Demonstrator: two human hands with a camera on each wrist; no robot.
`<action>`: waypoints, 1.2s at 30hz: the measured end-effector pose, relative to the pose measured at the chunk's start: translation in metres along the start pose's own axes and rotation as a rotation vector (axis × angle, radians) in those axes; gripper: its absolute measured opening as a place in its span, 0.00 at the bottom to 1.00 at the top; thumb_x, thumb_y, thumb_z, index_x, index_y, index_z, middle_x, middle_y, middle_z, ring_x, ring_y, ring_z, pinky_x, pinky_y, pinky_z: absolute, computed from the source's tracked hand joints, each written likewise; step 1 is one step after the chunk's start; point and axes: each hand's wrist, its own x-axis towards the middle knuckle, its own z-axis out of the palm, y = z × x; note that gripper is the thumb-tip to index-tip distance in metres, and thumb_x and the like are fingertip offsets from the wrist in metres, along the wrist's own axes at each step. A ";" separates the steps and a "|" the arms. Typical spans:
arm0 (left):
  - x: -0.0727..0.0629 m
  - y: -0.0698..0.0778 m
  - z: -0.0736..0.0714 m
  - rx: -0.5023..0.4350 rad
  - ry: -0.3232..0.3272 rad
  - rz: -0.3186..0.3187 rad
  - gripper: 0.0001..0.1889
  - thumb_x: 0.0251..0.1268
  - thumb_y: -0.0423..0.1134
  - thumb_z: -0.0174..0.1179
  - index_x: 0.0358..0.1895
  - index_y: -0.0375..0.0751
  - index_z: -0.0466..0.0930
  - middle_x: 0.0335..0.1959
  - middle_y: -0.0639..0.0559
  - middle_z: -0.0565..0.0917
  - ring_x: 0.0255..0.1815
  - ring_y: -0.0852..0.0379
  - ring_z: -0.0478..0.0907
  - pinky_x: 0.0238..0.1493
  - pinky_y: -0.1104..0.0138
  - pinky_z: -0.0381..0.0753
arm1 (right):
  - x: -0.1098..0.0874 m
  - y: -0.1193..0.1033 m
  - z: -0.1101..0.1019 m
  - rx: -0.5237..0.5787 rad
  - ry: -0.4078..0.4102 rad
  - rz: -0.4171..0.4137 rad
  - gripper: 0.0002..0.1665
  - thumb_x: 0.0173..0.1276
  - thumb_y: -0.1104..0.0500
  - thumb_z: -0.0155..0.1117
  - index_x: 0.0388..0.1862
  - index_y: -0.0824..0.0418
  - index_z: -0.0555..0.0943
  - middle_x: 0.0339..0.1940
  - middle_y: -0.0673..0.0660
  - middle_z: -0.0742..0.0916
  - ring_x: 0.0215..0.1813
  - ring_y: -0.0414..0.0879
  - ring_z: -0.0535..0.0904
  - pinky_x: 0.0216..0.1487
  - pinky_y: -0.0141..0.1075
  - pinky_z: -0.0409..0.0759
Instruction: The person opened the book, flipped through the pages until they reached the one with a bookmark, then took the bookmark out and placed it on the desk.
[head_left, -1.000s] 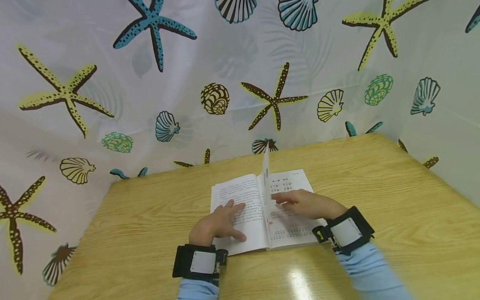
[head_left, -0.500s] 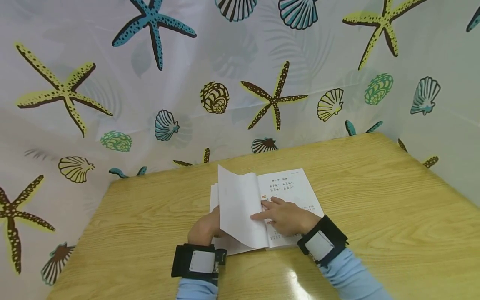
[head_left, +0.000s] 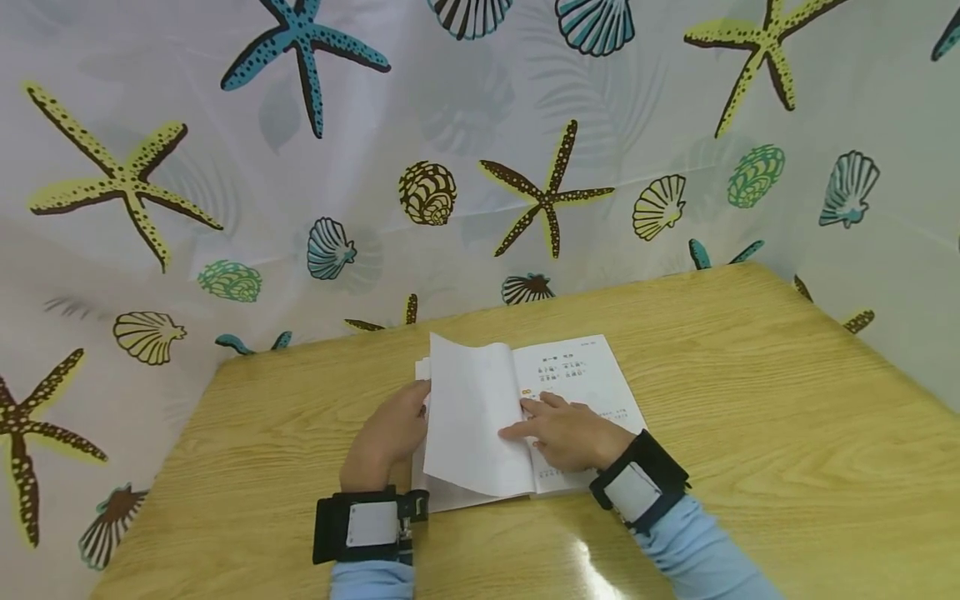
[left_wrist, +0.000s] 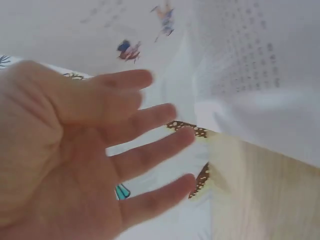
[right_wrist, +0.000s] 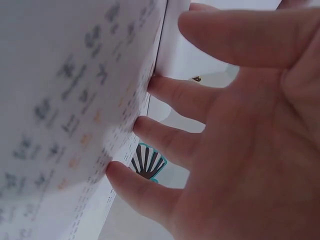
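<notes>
An open book [head_left: 570,362] with printed text lies on the table. One loose page [head_left: 472,408] curves over its left half, showing a nearly blank side in the head view. My left hand [head_left: 386,437] is at the book's left edge, its fingertips partly hidden by that page. In the left wrist view this left hand [left_wrist: 95,135] has its fingers spread, with the page overhead. My right hand [head_left: 577,433] rests near the spine, index finger touching the turned page. Seen from the right wrist, the fingertips of the right hand [right_wrist: 220,125] touch the printed page [right_wrist: 65,110].
The book lies on a wooden table [head_left: 712,358], with bare wood on both sides of it. Behind the table hangs a white cloth [head_left: 420,92] printed with starfish and shells. Each wrist wears a black strap [head_left: 371,527] with a pale plate.
The upright page has swung left and now lies over the left half. My right hand followed it to the spine. My left hand has slid out from under it to the left edge.
</notes>
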 end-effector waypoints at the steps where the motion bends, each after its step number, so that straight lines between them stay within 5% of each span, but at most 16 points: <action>1: 0.001 0.001 -0.001 0.033 0.024 -0.006 0.20 0.74 0.22 0.49 0.66 0.28 0.74 0.64 0.31 0.77 0.64 0.37 0.75 0.65 0.48 0.75 | 0.000 0.000 0.000 0.000 0.000 0.004 0.25 0.75 0.70 0.54 0.66 0.54 0.82 0.76 0.71 0.68 0.75 0.74 0.58 0.66 0.72 0.61; 3: 0.002 0.004 -0.003 0.064 0.060 -0.005 0.23 0.75 0.23 0.47 0.72 0.28 0.68 0.70 0.30 0.70 0.71 0.34 0.68 0.68 0.45 0.68 | 0.000 0.000 0.000 -0.003 0.001 0.009 0.25 0.75 0.70 0.54 0.65 0.55 0.82 0.76 0.71 0.68 0.75 0.74 0.58 0.66 0.72 0.61; 10: 0.006 0.019 -0.001 0.123 0.157 0.065 0.27 0.73 0.31 0.60 0.73 0.36 0.69 0.71 0.35 0.71 0.70 0.38 0.70 0.67 0.46 0.72 | 0.002 -0.001 0.002 -0.024 -0.012 0.031 0.25 0.75 0.69 0.54 0.65 0.53 0.82 0.76 0.70 0.68 0.76 0.73 0.58 0.67 0.71 0.62; 17: 0.015 0.026 0.019 0.180 -0.124 0.071 0.36 0.60 0.35 0.74 0.73 0.41 0.71 0.76 0.35 0.65 0.73 0.34 0.64 0.67 0.42 0.70 | 0.002 0.001 0.000 -0.039 -0.018 0.026 0.25 0.75 0.69 0.56 0.66 0.52 0.82 0.76 0.71 0.68 0.75 0.74 0.58 0.65 0.72 0.63; 23: 0.019 0.025 0.034 0.160 -0.323 -0.031 0.44 0.52 0.39 0.79 0.75 0.44 0.69 0.79 0.38 0.59 0.78 0.36 0.57 0.71 0.41 0.64 | 0.001 0.001 -0.002 -0.054 -0.019 0.016 0.25 0.74 0.69 0.57 0.65 0.53 0.82 0.76 0.71 0.68 0.75 0.74 0.59 0.64 0.72 0.65; 27: 0.019 0.024 0.039 0.165 -0.350 -0.079 0.45 0.51 0.39 0.80 0.75 0.45 0.69 0.79 0.39 0.60 0.78 0.38 0.56 0.71 0.41 0.63 | 0.001 0.001 -0.001 -0.067 -0.018 0.025 0.26 0.73 0.69 0.59 0.66 0.52 0.82 0.76 0.69 0.68 0.76 0.73 0.59 0.64 0.72 0.64; 36: 0.018 0.025 0.038 0.167 -0.335 -0.079 0.45 0.51 0.40 0.80 0.75 0.45 0.69 0.79 0.40 0.60 0.78 0.38 0.56 0.72 0.42 0.63 | 0.001 0.011 -0.002 -0.075 -0.008 0.061 0.36 0.71 0.66 0.64 0.77 0.59 0.68 0.77 0.63 0.69 0.77 0.65 0.60 0.69 0.66 0.63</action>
